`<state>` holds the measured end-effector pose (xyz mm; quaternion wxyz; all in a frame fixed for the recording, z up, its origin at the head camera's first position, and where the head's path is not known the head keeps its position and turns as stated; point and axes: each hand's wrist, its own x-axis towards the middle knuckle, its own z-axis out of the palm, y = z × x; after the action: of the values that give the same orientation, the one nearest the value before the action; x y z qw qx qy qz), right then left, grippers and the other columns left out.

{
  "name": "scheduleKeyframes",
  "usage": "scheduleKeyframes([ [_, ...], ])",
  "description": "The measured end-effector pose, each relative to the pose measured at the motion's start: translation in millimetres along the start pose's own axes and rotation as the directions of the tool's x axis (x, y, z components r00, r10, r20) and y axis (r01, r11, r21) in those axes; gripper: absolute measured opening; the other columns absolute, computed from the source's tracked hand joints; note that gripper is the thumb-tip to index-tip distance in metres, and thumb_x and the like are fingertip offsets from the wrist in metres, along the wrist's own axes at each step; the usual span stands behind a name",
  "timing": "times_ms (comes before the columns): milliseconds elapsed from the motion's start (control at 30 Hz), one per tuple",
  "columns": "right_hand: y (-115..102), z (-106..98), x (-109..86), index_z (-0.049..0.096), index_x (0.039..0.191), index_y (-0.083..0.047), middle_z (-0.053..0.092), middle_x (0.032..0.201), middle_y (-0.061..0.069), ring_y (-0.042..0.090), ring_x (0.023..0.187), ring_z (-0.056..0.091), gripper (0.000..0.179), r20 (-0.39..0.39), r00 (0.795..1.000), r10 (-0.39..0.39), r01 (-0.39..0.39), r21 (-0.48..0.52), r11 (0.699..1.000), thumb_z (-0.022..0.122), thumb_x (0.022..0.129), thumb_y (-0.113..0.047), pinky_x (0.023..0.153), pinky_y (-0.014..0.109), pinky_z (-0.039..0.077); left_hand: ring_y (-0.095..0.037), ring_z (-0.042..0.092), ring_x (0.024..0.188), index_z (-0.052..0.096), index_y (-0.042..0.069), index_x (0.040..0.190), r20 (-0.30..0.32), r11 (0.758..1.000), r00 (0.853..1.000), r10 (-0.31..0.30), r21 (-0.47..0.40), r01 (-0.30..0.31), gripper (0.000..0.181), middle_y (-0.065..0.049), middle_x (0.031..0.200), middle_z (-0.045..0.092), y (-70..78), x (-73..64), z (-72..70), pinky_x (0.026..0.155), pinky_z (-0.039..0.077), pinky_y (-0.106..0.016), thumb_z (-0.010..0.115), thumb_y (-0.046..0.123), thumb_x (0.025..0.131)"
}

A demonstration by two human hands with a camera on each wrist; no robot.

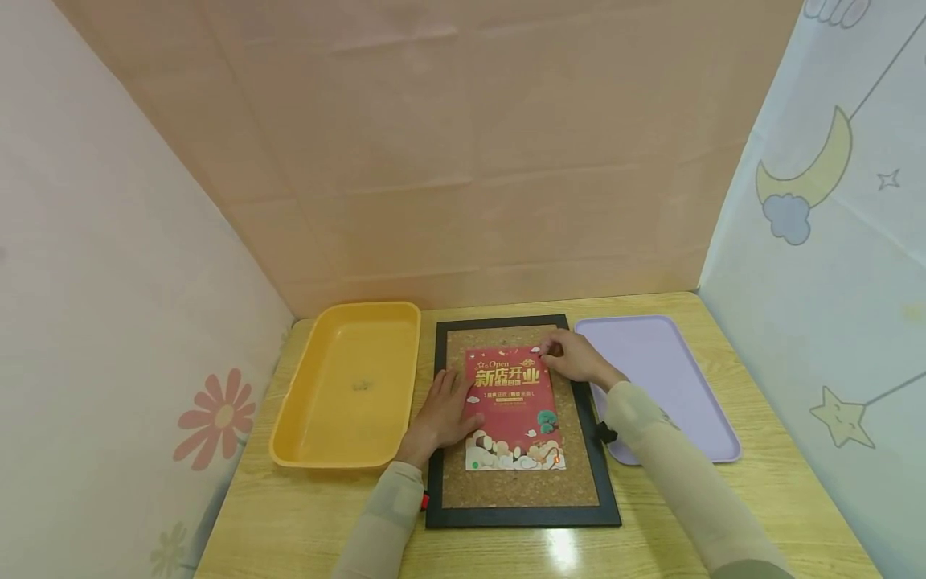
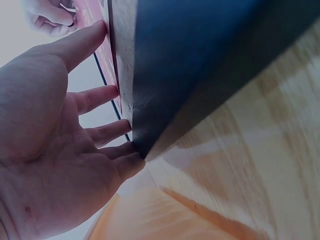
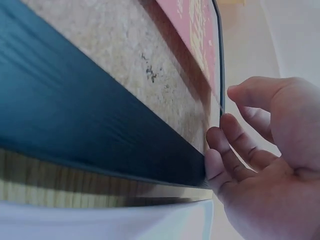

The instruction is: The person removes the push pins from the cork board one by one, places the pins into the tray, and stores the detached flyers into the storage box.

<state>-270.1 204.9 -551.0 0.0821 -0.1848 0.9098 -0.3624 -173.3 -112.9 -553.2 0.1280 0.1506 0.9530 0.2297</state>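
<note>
A red poster [image 1: 510, 406] with gold lettering lies on a cork board [image 1: 521, 489] with a black frame [image 1: 522, 516]. My left hand [image 1: 443, 412] rests along the poster's left edge, its fingers spread and fairly straight; the left wrist view shows these fingertips [image 2: 100, 31] at the board's edge. At the poster's top right corner, my right hand [image 1: 571, 355] has thumb and curled fingers together. From the right wrist, the right hand [image 3: 265, 135] has thumb and index finger at the corner, which stands slightly off the cork. Whether a small item sits between them is hidden.
A yellow tray [image 1: 354, 378] stands left of the board, a lilac tray [image 1: 661, 386] to the right. Small green [image 1: 475, 465] and orange spots [image 1: 557, 460] show at the poster's lower corners. Cloth walls [image 1: 463, 177] enclose the wooden table [image 1: 289, 523].
</note>
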Motion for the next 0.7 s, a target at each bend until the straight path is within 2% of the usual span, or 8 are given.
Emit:
scheduleKeyframes([
  [133,-2.1,-4.6,-7.4,0.074,0.104,-0.008,0.076,0.118,0.015,0.018,0.093,0.064,0.004,-0.009,1.0,0.009,-0.009,0.023,1.0,0.074,0.106,-0.011,0.08,0.032,0.053,-0.052,0.02,0.173,0.04,0.01,0.174,0.002,1.0,1.0,-0.006,0.01,0.006,0.088,-0.028,0.183,0.028,0.3,-0.4,-0.7,0.141,0.026,-0.069,0.081,0.038,0.102],
  [333,-2.6,-12.0,-17.3,0.076,0.109,-0.008,0.076,0.109,0.012,0.02,0.093,0.067,0.004,-0.016,1.0,0.022,-0.021,0.053,0.998,0.074,0.108,-0.012,0.078,0.034,0.055,-0.052,0.02,0.172,0.039,0.01,0.174,0.003,1.0,1.0,0.0,0.004,0.0,0.089,-0.028,0.183,0.029,-0.4,0.1,-0.1,0.141,0.026,-0.07,0.082,0.038,0.102],
  [700,0.8,-27.0,-35.1,0.078,0.105,-0.01,0.078,0.106,0.006,0.016,0.098,0.069,0.006,-0.078,0.996,-0.035,0.037,0.013,0.999,0.078,0.107,-0.016,0.091,0.039,0.06,-0.052,0.019,0.173,0.039,0.01,0.174,0.007,1.0,1.0,-0.001,0.018,0.001,0.088,-0.028,0.183,0.028,-1.3,0.4,0.4,0.141,0.025,-0.069,0.081,0.039,0.102],
])
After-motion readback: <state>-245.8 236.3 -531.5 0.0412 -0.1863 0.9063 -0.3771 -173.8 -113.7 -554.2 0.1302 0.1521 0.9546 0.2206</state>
